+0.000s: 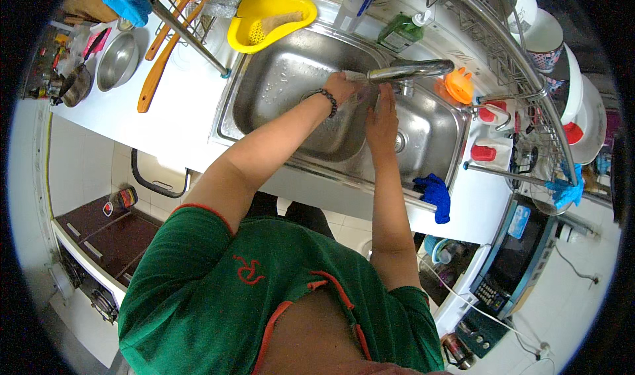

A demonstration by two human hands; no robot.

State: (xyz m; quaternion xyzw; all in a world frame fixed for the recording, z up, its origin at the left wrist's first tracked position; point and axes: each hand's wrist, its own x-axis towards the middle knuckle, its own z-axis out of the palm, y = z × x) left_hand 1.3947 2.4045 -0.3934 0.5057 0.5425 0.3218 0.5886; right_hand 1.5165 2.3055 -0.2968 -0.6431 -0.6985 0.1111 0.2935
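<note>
Over the larger left basin of the steel sink point(264, 120), my left hand point(339, 89) is closed beneath the faucet point(410, 71), a dark beaded bracelet on its wrist. Something clear and shiny shows at its fingers; whether it is a see-through object or running water I cannot make out. My right hand point(382, 120) is over the divider between the two basins, fingers stretched out towards the faucet and holding nothing visible. Water drops dot the left basin's floor.
A yellow strainer point(241, 34) sits at the sink's far left corner. Behind the sink stand a green soap bottle point(401, 33) and a clear bottle point(357, 4). A blue cloth point(434, 196) hangs at the front right edge. Metal dish racks point(529, 64) rise on the right.
</note>
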